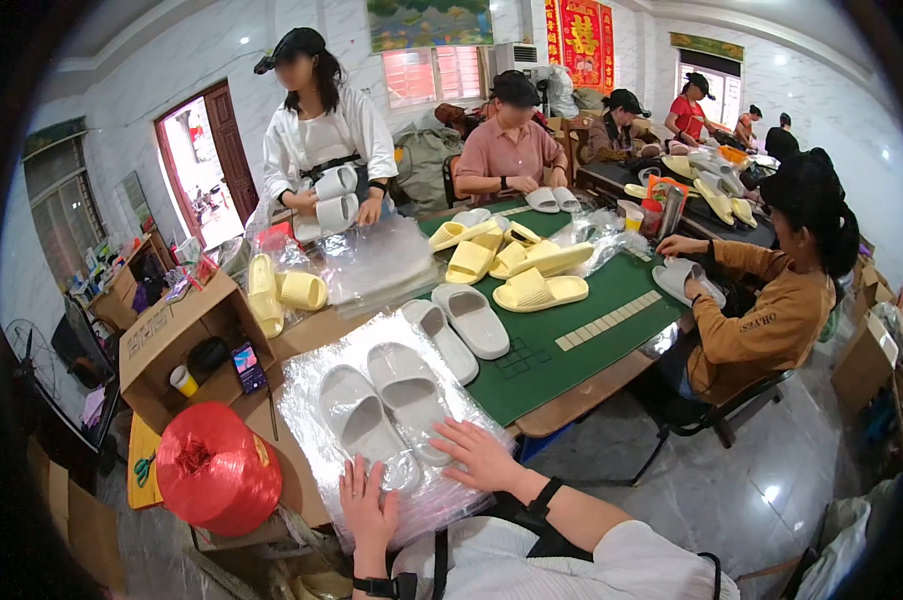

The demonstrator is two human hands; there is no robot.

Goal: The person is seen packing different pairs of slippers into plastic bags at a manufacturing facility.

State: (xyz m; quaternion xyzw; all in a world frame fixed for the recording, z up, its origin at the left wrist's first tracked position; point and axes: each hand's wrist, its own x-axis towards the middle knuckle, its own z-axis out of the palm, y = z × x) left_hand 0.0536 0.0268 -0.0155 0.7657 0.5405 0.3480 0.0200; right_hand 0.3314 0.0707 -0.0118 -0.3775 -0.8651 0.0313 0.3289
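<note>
A pair of light grey slide sandals [357, 412] lies side by side in clear plastic on a stack of clear plastic bags [307, 455]. My left hand [369, 503] rests flat near the heel of the left sandal, fingers stretched out. Over the heel of the right sandal lies my right hand [477, 455], its fingers spread on the plastic. Neither hand grips anything. Just beyond, another grey pair [474, 322] sits without visible wrapping at the edge of the green mat.
At my left stand a big red twine roll [220, 468] and an open cardboard box [187, 345] holding a phone [249, 368]. Green-handled scissors [145, 468] lie by the roll. Yellow slides [540, 292] pile on the green table [532, 385]. Several co-workers sit or stand around, handling grey slides.
</note>
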